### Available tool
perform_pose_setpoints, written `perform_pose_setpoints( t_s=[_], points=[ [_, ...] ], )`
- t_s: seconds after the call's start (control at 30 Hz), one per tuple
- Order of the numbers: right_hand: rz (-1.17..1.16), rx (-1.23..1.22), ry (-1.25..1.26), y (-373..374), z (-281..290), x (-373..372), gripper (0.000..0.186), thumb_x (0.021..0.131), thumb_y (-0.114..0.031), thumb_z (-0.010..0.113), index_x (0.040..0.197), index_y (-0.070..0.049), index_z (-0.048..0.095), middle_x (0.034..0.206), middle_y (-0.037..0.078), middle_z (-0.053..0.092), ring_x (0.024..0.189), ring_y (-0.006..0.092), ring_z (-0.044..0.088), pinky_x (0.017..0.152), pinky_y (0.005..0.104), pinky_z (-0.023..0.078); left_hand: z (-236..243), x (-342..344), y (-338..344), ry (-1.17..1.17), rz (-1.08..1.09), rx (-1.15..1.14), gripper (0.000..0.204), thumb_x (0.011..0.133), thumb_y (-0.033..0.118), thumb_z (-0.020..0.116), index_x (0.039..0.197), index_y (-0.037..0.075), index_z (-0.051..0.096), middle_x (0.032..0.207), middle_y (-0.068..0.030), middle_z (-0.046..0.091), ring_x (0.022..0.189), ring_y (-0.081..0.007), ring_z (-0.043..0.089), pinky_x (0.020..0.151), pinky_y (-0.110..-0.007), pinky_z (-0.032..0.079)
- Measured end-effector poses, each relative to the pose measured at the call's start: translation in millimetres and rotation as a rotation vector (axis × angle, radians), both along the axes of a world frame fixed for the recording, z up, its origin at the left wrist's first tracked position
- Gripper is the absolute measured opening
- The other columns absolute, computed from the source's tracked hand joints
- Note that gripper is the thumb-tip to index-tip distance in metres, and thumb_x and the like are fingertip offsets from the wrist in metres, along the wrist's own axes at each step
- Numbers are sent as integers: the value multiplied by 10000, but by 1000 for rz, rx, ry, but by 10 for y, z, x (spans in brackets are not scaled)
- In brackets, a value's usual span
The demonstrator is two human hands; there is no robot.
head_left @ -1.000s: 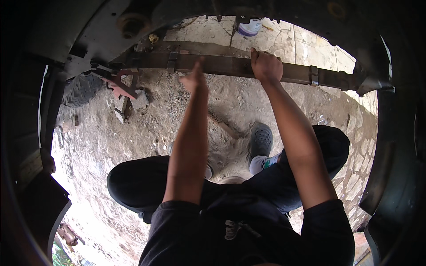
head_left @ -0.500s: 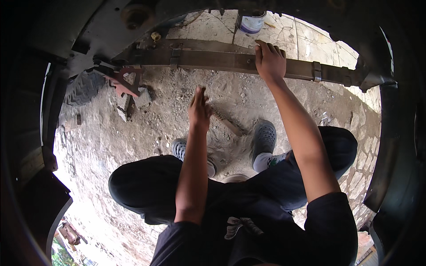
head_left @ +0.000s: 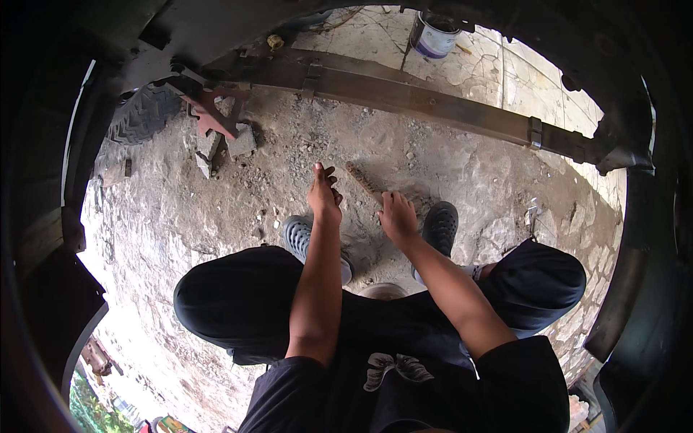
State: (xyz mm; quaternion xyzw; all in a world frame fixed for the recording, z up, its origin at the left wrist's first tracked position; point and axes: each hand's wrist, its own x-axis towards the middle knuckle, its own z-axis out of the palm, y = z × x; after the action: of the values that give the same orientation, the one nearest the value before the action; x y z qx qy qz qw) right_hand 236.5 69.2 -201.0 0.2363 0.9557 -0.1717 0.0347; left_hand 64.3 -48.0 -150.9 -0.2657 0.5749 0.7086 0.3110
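My right hand (head_left: 398, 216) is closed around the near end of a slim wooden-handled brush (head_left: 364, 180), low over the dirt between my feet. The brush's rough brown far end points up and to the left; my fingers cover the rest of the handle. Beside it on the left, my left hand (head_left: 325, 196) hangs in the air with the thumb up and the fingers loosely bent and apart. Nothing shows in it. Beyond both hands, a long brown metal beam (head_left: 426, 101) with metal clamp bands runs across, and neither hand touches it.
A red metal stand (head_left: 213, 115) on broken concrete blocks (head_left: 242, 141) is at the left, near a tyre (head_left: 144, 115). A paint can (head_left: 434, 36) stands beyond the beam on cracked tiles. Dark metal frame parts (head_left: 628, 289) surround me. My clogs (head_left: 440, 229) rest on the dirt.
My right hand has let go of the beam, come down toward me and taken hold of the brush, which lay on the ground. My left hand has lowered slightly; the view has shifted.
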Motion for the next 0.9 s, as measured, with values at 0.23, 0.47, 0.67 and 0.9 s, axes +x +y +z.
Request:
perform_pose_setpoints(
  t_s=[0.23, 0.47, 0.67, 0.9],
  points=[
    [-90, -60, -92, 92, 155, -190, 545, 777, -313, 803, 1165, -45, 529, 1113, 174, 578, 1075, 351, 612, 932, 485, 475, 87, -13, 45, 79, 10, -17, 625, 948, 598, 611, 1165, 17, 685, 839, -17, 565, 499, -79, 332, 455, -259, 277],
    [-318, -825, -203, 128, 686, -430, 479, 837, -244, 775, 1143, -24, 479, 931, 172, 708, 814, 371, 714, 710, 436, 571, 182, -189, -58, 105, 111, -15, 606, 947, 598, 610, 1154, 35, 698, 799, 10, 535, 522, -67, 342, 471, -251, 285],
    [-25, -364, 533, -117, 1620, -569, 768, 876, -2, 657, 1537, -88, 274, 1146, 311, 592, 971, 492, 643, 749, 529, 535, 264, -266, -49, 173, 202, -24, 560, 957, 575, 613, 1028, 31, 723, 762, -12, 548, 472, -82, 382, 441, -263, 303],
    [-180, -251, 499, -91, 2015, -1128, 661, 989, -91, 564, 1576, -200, 281, 1150, 265, 533, 888, 424, 652, 752, 487, 572, 302, -197, -10, 179, 149, 6, 528, 971, 545, 610, 1055, 33, 712, 702, 19, 515, 463, -65, 351, 439, -251, 296]
  ],
)
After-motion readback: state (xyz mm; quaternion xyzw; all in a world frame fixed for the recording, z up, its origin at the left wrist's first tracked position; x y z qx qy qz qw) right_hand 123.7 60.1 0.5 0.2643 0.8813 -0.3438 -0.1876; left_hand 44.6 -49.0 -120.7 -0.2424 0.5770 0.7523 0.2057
